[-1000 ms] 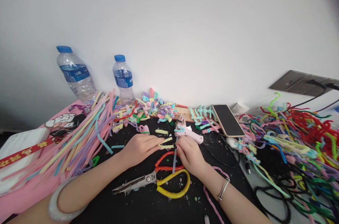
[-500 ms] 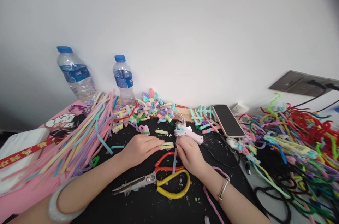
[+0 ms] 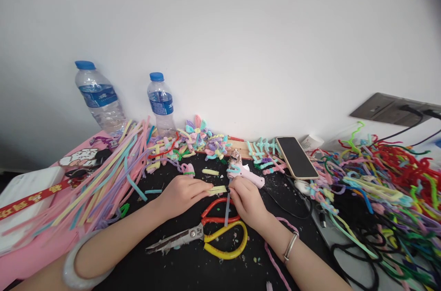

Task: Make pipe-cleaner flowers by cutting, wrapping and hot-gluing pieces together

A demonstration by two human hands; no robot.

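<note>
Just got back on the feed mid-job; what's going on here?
The left hand holds the near-left end of a yellow strip, which looks doubled over. The right hand is at the strip's other end; whether it grips it is hard to tell. The glue gun lies just beyond the right hand, its glue stick reaching back over the scissors, which lie on the black table.

Plain whitish wall (image 3: 241, 52), shadowed toward left; grey socket panel (image 3: 382, 108) low at right; black tabletop (image 3: 193, 272) below.
</note>
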